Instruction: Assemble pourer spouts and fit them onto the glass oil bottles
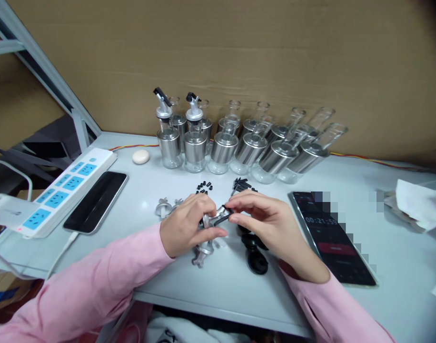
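Observation:
A silver pourer spout (pixel 210 219) lies in my left hand (pixel 191 224), its fingers wrapped round the base. My right hand (pixel 264 221) pinches a black lever (pixel 224 216) at the spout's tip. Silver spout parts (pixel 163 207) lie left of and below my left hand (pixel 203 248). Small black pieces (pixel 204 186) and a pile of black levers (pixel 242 184) sit behind my hands. Black round stoppers (pixel 257 261) rest beneath my right hand.
Glass bottles with metal sleeves (pixel 194 145) stand along the back; two carry pourers. On the left are a power strip (pixel 66 190), a phone (pixel 96 202) and a white round object (pixel 141 156). To the right lie a large phone (pixel 332 238) and white crumpled paper (pixel 420 205).

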Demonstrator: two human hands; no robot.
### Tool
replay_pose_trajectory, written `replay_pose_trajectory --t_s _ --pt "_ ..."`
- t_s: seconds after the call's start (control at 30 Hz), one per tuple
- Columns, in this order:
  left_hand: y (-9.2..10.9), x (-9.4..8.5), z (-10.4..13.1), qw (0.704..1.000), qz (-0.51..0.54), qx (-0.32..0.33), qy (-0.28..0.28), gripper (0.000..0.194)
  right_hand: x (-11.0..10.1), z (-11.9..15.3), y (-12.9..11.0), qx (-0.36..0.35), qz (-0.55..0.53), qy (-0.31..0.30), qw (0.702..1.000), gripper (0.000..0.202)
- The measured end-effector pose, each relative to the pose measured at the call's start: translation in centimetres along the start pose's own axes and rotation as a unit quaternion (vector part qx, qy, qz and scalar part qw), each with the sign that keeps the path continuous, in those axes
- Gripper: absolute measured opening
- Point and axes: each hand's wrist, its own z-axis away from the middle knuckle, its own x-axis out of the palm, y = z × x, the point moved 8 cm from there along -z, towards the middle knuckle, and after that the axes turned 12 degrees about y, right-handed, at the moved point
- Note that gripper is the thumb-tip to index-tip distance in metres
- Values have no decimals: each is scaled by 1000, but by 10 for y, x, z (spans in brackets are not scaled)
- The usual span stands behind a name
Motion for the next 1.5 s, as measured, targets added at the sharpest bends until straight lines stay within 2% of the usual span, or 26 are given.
replay_pose_trajectory --t_s 0.33,0.73,0.93,1.03,1.1,1.2,1.33,1.5 --pt "2 -1 -1 1000 11 11 11 30 -1 -1 3 20 -37 -28 999 11" --pt "3 -3 -1 1000 13 9 22 29 -2 -1 2 13 -26 -37 999 11" --pt "10 1 -2 999 5 41 -3 27 2 0 6 22 -40 -46 998 9" --pt "7 4 -1 999 -12 33 -12 23 7 2 11 45 -44 -52 997 9" --pt "5 4 0 999 -24 22 -13 21 7 2 13 42 -16 -50 998 10" --pt "4 2 0 999 -48 13 -6 18 6 1 12 -10 92 -73 993 8" --pt "3 0 0 998 -64 6 3 10 6 3 16 -67 261 -147 952 10" --pt "3 0 0 998 -60 -5 -9 8 8 9 19 -56 305 -199 930 22"
